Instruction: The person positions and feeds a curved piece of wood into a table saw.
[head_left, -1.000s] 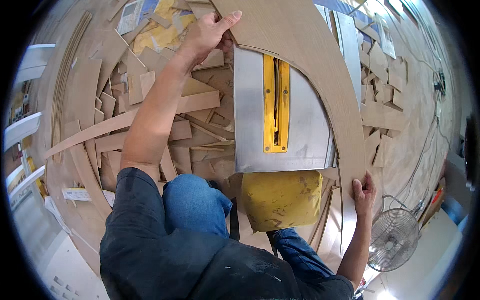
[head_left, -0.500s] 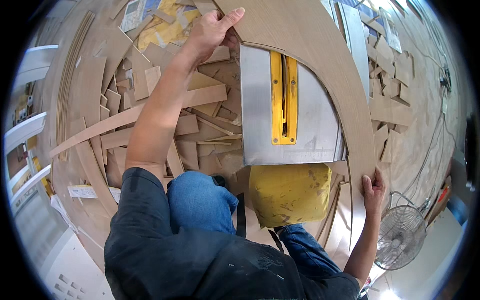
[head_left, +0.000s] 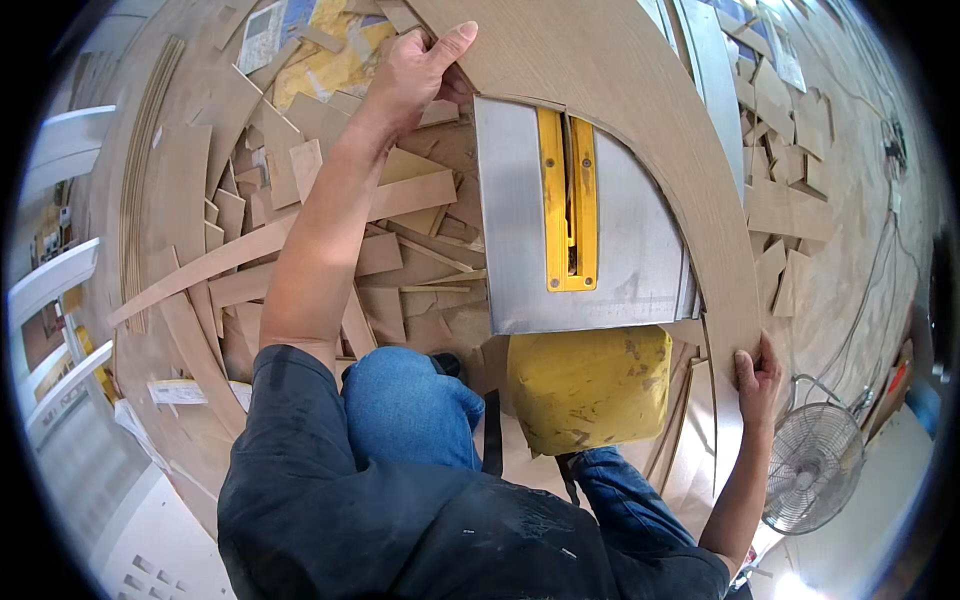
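A long, curved wood panel [head_left: 640, 100] arcs over the far and right sides of a grey metal saw table [head_left: 510, 220]. Set into that table is a yellow insert plate [head_left: 553, 220] with a narrow slot; the panel's inner edge lies across its far end. My left hand [head_left: 425, 72] grips the panel's far left corner, thumb on top and fingers underneath. Down at the near right end, my right hand [head_left: 758, 380] holds the panel's outer edge, thumb on top. A blade cannot be made out clearly in the slot.
Wood offcuts [head_left: 390, 255] litter the floor on the left, and more offcuts [head_left: 785, 210] lie at the right. A yellow covered block [head_left: 590, 390] sits at the table's near edge. A wire fan [head_left: 815, 468] stands near right, with cables [head_left: 870, 270] beyond it.
The whole view has shifted slightly. Both hands keep their hold, and the panel lies in nearly the same place on the saw table.
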